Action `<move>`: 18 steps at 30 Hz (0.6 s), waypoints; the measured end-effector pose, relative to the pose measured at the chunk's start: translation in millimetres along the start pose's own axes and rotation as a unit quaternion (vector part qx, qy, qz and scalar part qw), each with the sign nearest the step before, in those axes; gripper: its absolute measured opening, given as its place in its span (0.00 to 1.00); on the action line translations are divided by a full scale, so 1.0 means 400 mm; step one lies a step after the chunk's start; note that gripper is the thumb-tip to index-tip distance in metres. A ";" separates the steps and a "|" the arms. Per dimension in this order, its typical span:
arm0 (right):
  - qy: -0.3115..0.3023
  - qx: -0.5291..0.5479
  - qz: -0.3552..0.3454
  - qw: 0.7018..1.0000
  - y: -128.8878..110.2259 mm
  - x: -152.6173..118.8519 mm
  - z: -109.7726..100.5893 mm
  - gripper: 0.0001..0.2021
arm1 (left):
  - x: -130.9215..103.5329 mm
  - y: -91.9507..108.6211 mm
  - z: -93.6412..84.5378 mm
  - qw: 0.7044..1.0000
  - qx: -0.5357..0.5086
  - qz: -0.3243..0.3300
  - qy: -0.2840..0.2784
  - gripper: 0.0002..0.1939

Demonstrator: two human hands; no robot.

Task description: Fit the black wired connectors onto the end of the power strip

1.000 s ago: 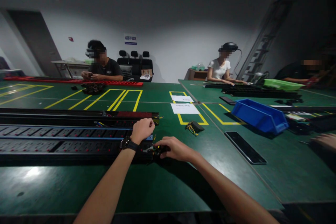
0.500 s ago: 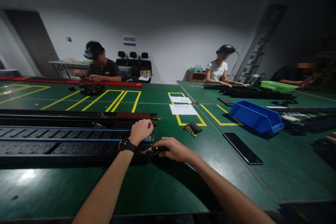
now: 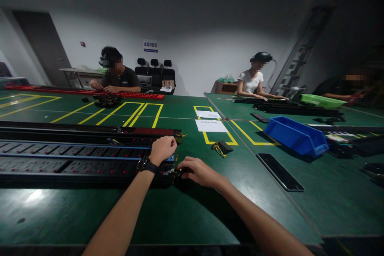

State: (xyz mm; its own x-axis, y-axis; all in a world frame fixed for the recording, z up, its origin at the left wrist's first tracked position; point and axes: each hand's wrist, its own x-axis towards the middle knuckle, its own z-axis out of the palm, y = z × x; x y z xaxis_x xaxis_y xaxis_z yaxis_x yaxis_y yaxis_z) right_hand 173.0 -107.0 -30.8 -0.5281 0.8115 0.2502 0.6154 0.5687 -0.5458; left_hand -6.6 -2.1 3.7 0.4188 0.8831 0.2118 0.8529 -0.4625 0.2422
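Green desk [image 3: 174, 216] — left hand [image 3: 163, 149] half-curled over socket strips [image 3: 99, 167], right hand [image 3: 199, 171] nearly pinched at wires [image 3: 177, 171], both holds unclear — wire-handling, seemingly, wanting steadiness.

The left hand [image 3: 163, 150], with a black watch [image 3: 147, 164] worn at its wrist, is laid loosely curled over the ends of long dark socket strips [image 3: 96, 167], while the right hand [image 3: 198, 171] is held bent at the nearest strip's end, where what is pinched cannot be made out. On the green table [image 3: 168, 214], a small dark part [image 3: 225, 146] with yellow wires is placed by white sheets [image 3: 212, 126], and a phone [image 3: 280, 172] and a blue bin [image 3: 295, 135] are set farther right. Across the table, a red strip [image 3: 72, 92] is laid before a co-worker [image 3: 124, 79] in dark clothing.
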 end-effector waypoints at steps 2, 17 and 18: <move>0.007 0.004 -0.003 1.000 -0.002 0.000 0.002 0.18 | -0.001 0.001 -0.002 1.000 0.000 0.001 0.000 0.13; 0.054 0.049 0.000 0.997 0.015 0.011 0.035 0.18 | 0.001 0.000 0.004 1.000 0.002 0.003 0.005 0.13; 0.052 0.052 0.000 0.997 0.012 0.012 0.033 0.18 | 0.001 -0.001 0.004 1.000 0.002 0.003 0.005 0.13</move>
State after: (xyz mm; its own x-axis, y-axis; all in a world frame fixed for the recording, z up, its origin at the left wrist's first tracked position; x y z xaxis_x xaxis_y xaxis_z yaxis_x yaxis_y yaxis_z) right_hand 165.8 -102.2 -43.0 -0.4613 0.8244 0.3280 0.5482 0.5555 -0.6252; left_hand -6.1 -1.5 2.2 0.4198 0.8798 0.2232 0.8519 -0.4667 0.2374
